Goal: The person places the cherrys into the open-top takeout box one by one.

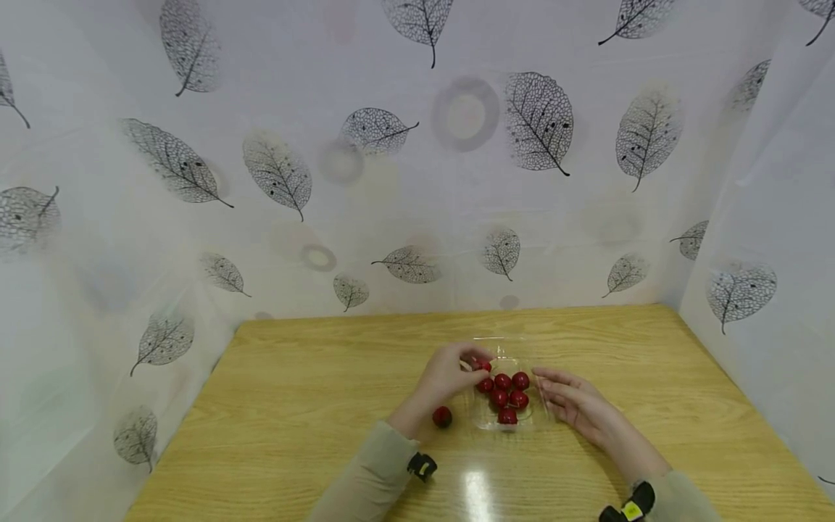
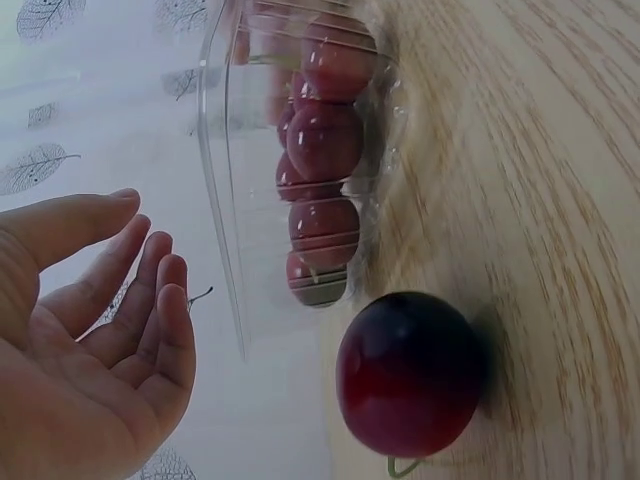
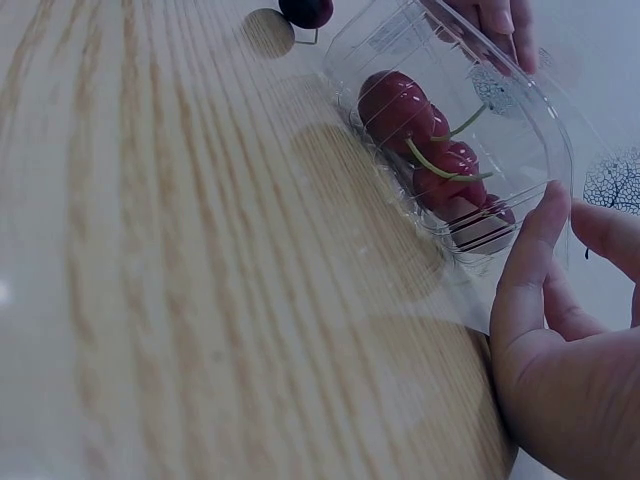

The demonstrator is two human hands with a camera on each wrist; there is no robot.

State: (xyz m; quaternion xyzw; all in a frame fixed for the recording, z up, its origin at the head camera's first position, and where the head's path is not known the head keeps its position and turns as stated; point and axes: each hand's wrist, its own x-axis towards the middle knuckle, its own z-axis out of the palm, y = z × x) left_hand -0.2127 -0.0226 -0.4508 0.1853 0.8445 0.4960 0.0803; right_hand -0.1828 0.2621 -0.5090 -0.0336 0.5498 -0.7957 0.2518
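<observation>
A clear plastic box (image 1: pixel 481 420) on the table holds several red cherries (image 1: pixel 501 397), some with green stems (image 3: pixel 450 172). My left hand (image 1: pixel 450 373) hovers over the box's left side, its fingers loosely bent near a cherry there. Nothing shows between its thumb and fingers in the left wrist view. At the box's right side is my right hand (image 1: pixel 580 406). Its thumb and forefinger are at the rim (image 3: pixel 560 140); whether they touch it is hard to tell. One dark red cherry (image 2: pixel 412 375) lies outside the box, below my left hand.
The wooden table (image 1: pixel 293 406) has light grain and a bright reflection near its front. Pale curtains (image 1: pixel 417 196) printed with leaves stand behind it and at both sides. Each wrist wears a black strap (image 1: pixel 422 466).
</observation>
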